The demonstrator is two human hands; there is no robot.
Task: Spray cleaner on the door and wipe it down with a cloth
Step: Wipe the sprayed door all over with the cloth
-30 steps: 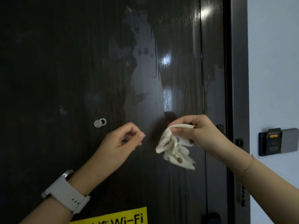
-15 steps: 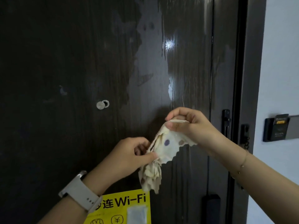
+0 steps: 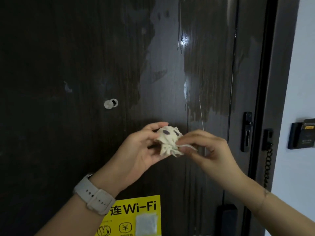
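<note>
From my remote feed, a pale white wall (image 3: pixel 305 74) fills the right edge of the dim hallway view. A dark card-holder panel (image 3: pixel 301 133) is mounted on that wall, a card with a yellow strip slotted into its top. Beside it runs a dark grey frame (image 3: pixel 279 65), where a black coiled cord (image 3: pixel 267 166) hangs below a small black fitting. Light from somewhere behind me glints in bright patches on the dark glossy surface ahead.

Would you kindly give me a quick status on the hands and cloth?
Left hand and right hand both gripping bunched cloth. Cloth off the door; wet streaks showing. Nothing in the way.
</note>
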